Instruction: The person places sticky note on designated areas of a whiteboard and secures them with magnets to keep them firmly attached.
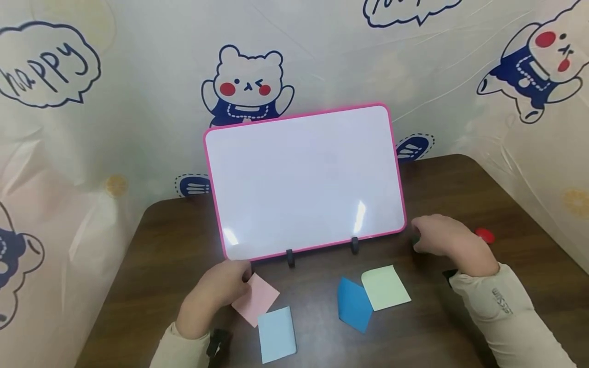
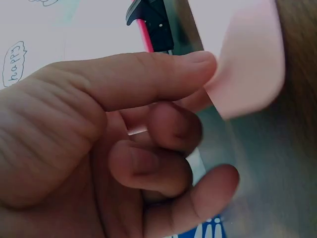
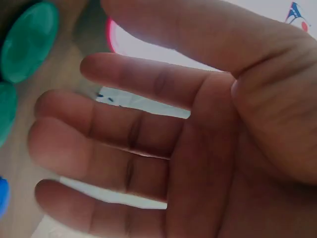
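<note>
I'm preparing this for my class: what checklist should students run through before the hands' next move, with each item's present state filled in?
1. Whiteboard upright on its black feet: ok.
2. Board front free of notes: ok.
3. Pink note pinched by the left hand: ok.
4. Right hand holding a disc: not ok; its fingers are extended near green discs.
5. Discs all countable: cannot tell; the right wrist view cuts some off.
</note>
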{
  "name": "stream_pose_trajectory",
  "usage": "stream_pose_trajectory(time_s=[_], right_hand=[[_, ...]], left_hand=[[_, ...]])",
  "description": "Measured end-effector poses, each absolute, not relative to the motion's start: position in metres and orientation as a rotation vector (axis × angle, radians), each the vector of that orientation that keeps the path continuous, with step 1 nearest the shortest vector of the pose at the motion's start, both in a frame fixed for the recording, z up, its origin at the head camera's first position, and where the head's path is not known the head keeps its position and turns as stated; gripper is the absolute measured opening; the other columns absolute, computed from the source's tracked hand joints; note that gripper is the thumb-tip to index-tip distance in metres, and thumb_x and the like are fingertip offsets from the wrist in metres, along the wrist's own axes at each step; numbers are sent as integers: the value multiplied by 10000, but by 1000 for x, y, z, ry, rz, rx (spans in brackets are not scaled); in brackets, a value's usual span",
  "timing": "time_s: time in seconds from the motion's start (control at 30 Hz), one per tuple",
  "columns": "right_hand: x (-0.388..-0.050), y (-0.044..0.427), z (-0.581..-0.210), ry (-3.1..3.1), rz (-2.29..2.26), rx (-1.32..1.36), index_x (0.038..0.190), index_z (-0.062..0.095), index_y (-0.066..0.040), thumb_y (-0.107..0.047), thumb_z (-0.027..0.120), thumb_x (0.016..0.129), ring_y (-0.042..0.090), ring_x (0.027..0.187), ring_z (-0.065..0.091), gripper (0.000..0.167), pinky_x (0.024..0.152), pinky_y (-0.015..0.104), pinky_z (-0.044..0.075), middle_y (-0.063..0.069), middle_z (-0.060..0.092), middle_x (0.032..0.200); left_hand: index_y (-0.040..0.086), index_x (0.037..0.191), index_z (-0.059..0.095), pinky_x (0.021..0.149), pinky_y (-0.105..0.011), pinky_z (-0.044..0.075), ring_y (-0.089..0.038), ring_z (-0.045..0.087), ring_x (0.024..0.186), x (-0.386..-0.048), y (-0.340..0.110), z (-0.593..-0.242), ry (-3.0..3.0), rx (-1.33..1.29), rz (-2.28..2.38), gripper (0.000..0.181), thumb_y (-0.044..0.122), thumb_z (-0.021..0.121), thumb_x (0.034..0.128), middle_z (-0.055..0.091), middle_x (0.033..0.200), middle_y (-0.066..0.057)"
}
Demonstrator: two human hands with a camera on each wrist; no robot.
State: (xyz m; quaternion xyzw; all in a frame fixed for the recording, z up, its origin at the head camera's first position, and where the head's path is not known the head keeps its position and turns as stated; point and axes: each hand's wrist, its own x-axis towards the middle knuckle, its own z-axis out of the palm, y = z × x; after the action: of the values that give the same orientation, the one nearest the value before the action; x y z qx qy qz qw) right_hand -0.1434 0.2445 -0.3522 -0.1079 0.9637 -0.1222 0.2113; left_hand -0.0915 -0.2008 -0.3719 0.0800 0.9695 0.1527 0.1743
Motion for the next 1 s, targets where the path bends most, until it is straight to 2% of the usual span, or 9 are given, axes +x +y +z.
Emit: stream_pose_trajectory(time_s=[0.07,0.17,0.37,0.6,0.73,1.0], right_hand=[[-145,247,-355,2655,-330,-274,1266,569,122,-155,815,820,372,922,604,580,839,599,520,282,636,1131],[-147,249,-360,2617,-330,-217,1282,540,120,-180,845,792,391,930,584,650,805,595,525,303,612,1149],[-148,247,-368,2610,-319,-219,1119,554,83,-148,856,768,310,782,537,517,670,453,520,144,587,887],[-149,247,-368,2624,-317,-256,1116,570,66,-141,850,772,306,790,536,489,701,467,522,134,593,895],[-150,251,-367,2661,-338,-275,1135,571,71,-153,853,763,305,797,550,518,714,498,539,148,619,931],[-156,258,-366,2733,-417,-312,1128,533,61,-105,779,820,278,764,535,428,671,449,528,104,580,857]], left_hand=[[83,900,627,642,-377,524,-198,546,672,-90,-201,-371,2752,217,414,173,44,780,829,568,752,-17],[86,880,609,623,-372,506,-197,534,653,-89,-202,-370,2741,191,387,197,74,796,819,557,729,-20],[95,829,579,586,-380,465,-204,517,618,-84,-206,-366,2727,142,254,239,104,815,790,543,690,-18],[113,778,571,577,-360,435,-195,500,602,-85,-206,-371,2745,196,217,187,60,735,849,522,668,-10],[108,762,579,571,-354,417,-195,491,604,-87,-205,-372,2737,225,239,165,32,702,843,519,666,-8],[99,768,580,574,-354,424,-200,496,615,-88,-203,-370,2726,234,299,169,10,705,841,521,673,-14]])
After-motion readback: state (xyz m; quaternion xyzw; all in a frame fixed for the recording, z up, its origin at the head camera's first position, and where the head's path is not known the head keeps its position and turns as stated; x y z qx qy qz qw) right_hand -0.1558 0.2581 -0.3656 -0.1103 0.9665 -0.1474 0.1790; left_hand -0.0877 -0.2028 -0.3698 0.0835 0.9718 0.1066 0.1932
